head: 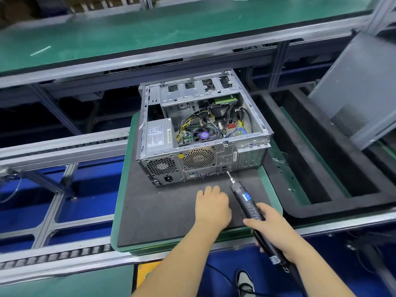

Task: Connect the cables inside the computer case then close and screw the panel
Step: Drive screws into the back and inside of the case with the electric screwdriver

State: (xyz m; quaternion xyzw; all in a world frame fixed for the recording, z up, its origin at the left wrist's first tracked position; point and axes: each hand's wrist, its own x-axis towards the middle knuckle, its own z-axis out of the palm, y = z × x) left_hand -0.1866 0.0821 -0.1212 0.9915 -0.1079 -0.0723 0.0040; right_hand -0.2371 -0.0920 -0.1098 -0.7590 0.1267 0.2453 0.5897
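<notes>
An open computer case [199, 159] lies on its side on a green-edged tray with a dark foam mat [162, 211]. Its inside shows a power supply [157, 136], a fan and several loose cables [192, 123]. My right hand [272, 228] grips a black electric screwdriver [246, 200], whose bit tip sits at the case's rear ports. My left hand [212, 204] hovers over the mat in front of the case, fingers curled down, holding nothing that I can see. The grey side panel [360, 86] leans upright at the right, apart from the case.
The tray sits on a roller conveyor [64, 144] with aluminium rails. A second black foam tray [317, 168] lies to the right, with small screws [289, 189] on its green edge. A green workbench [150, 33] runs behind. A shoe [244, 281] shows at the bottom.
</notes>
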